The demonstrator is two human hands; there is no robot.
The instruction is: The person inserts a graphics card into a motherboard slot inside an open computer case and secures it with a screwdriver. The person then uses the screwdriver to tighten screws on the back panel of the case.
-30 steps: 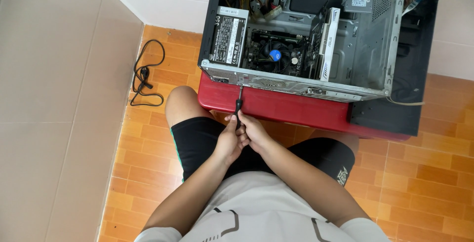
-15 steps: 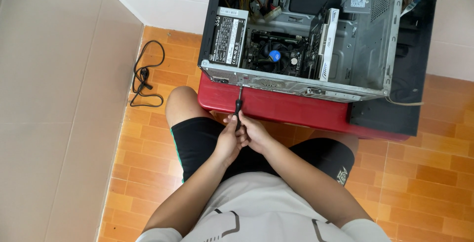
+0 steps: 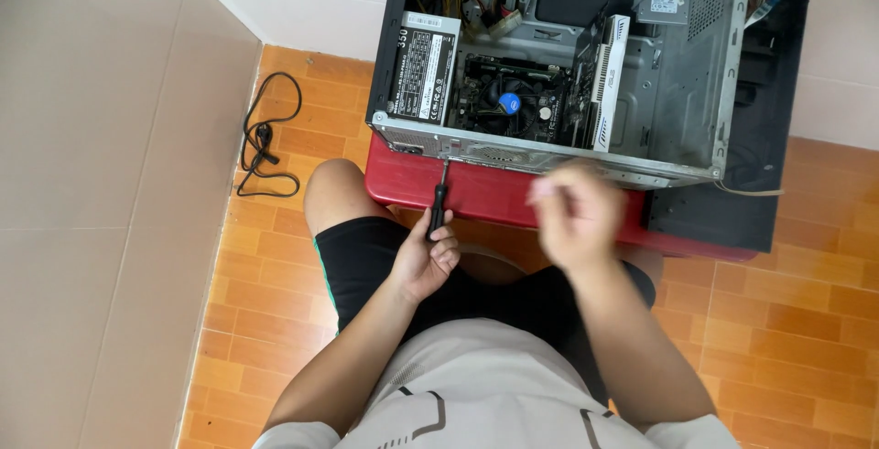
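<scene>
Screwdriver point(image 3: 439, 202): black handle, shaft up, tip at lower front edge of open PC case point(image 3: 558, 151), near its left corner. L hand point(image 3: 426, 257) fingers clamped on handle. R hand point(image 3: 572, 216) blurred, raised near case's front edge; finger state can't tell. Case lies on red stool point(image 3: 476, 194). Black side panel point(image 3: 732, 202) at stool's right; black cable point(image 3: 261, 138) on tile floor point(image 3: 787, 321), well apart to the left.

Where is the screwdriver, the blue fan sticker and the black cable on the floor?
screwdriver point(image 3: 439, 206), head view, black handle.
blue fan sticker point(image 3: 509, 104), head view, its middle.
black cable point(image 3: 261, 133), head view, bunched middle.
</scene>
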